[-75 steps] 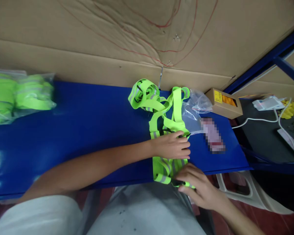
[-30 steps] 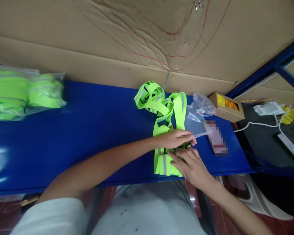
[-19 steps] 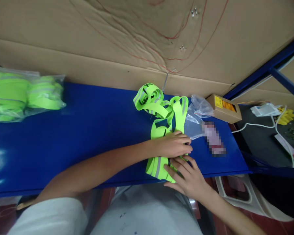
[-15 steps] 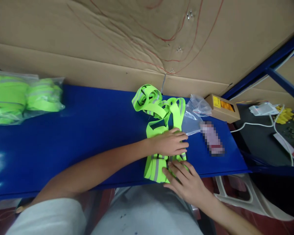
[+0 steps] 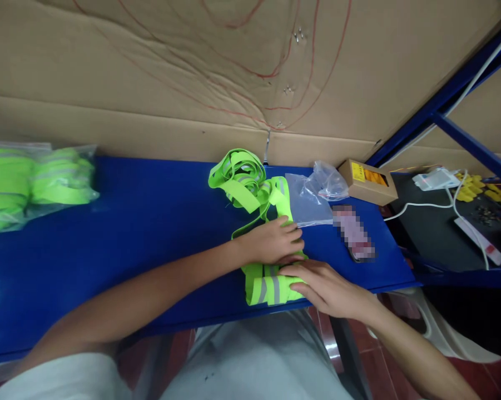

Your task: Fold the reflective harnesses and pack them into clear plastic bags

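A neon-green reflective strap harness (image 5: 250,189) with grey stripes lies on the blue table (image 5: 142,222). Its far end is a loose tangle of loops; its near end is folded into a flat stack at the table's front edge. My left hand (image 5: 273,243) lies palm down across the straps in the middle, fingers flat and together. My right hand (image 5: 323,286) rests flat on the folded stack just in front of it, fingers stretched to the left. Neither hand grips anything.
Clear plastic bags (image 5: 317,191) lie right of the harness, then a phone (image 5: 352,233) and a small cardboard box (image 5: 367,180). Bagged green harnesses (image 5: 33,183) sit at far left. Cardboard sheets (image 5: 192,72) back the table. A dark side surface (image 5: 450,222) holds cables and yellow parts.
The near end of the harness has been folded up from over the table edge into a flat stack. My right hand has moved from below the edge onto it; my left stays pressing the middle.
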Demonstrator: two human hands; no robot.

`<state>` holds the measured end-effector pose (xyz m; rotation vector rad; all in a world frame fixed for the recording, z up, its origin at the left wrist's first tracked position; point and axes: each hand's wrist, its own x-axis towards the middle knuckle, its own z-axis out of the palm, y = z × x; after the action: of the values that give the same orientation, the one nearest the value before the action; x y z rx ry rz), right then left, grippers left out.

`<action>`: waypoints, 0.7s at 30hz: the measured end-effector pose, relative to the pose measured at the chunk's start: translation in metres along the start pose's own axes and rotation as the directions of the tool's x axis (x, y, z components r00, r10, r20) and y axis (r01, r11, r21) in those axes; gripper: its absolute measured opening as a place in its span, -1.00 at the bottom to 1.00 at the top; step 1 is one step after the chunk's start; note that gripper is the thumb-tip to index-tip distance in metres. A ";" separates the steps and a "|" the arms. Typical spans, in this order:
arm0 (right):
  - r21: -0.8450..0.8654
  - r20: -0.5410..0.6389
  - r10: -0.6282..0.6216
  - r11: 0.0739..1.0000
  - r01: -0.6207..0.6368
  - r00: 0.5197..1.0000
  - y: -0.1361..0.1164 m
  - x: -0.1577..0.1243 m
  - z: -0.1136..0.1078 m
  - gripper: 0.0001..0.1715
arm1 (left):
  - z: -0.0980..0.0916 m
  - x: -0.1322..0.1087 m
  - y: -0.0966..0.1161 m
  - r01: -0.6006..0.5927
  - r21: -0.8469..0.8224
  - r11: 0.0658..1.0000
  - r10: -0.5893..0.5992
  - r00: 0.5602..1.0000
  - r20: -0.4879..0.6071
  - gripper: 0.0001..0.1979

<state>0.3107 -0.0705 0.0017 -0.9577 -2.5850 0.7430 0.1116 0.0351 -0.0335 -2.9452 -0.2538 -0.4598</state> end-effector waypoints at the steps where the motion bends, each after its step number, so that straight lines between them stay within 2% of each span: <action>1: 0.027 0.030 0.002 1.000 -0.002 1.000 0.001 0.003 -0.003 -0.62 | 0.001 -0.003 -0.003 0.012 -0.046 0.999 -0.012 1.000 -0.001 -0.61; 3: 0.050 0.072 -0.008 0.999 0.004 0.997 0.002 0.008 -0.005 -0.63 | 0.004 -0.006 -0.008 0.045 -0.116 0.992 -0.046 0.999 -0.011 -0.63; 5: -0.013 0.067 0.001 1.000 0.000 0.998 0.001 0.013 -0.003 -0.62 | 0.011 -0.007 -0.010 0.065 -0.153 0.986 -0.069 0.997 -0.020 -0.70; 8: -0.274 -0.077 -0.008 0.961 -0.014 0.997 -0.002 0.020 0.012 -0.50 | 0.020 -0.005 -0.012 0.099 -0.198 0.975 -0.106 0.994 -0.026 -0.76; 11: -0.450 -0.170 -0.103 0.893 0.016 0.980 -0.005 0.020 0.032 -0.36 | 0.023 -0.003 -0.013 0.136 -0.240 0.961 -0.150 0.988 -0.042 -0.74; 16: -0.457 -0.155 -0.108 0.889 0.026 0.982 -0.007 0.012 0.045 -0.41 | 0.012 -0.004 -0.015 0.142 -0.353 0.925 -0.181 0.980 -0.081 -0.65; 19: -0.460 -0.152 -0.105 0.888 0.024 0.983 -0.008 0.007 0.049 -0.08 | 0.005 -0.006 -0.015 0.150 -0.404 0.902 -0.197 0.977 -0.078 -0.64; 20: -0.465 -0.159 -0.114 0.885 0.027 0.981 -0.009 0.005 0.052 -0.03 | 0.003 -0.007 -0.015 0.144 -0.386 0.911 -0.188 0.979 -0.077 -0.64; 21: -0.471 -0.166 -0.124 0.881 0.032 0.978 -0.010 0.003 0.054 -0.07 | 0.002 -0.008 -0.014 0.132 -0.354 0.926 -0.170 0.982 -0.078 -0.64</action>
<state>0.2801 -0.0952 -0.0371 -0.9842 -2.6551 -0.0122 0.1026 0.0476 -0.0361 -3.2417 -0.4299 -0.7549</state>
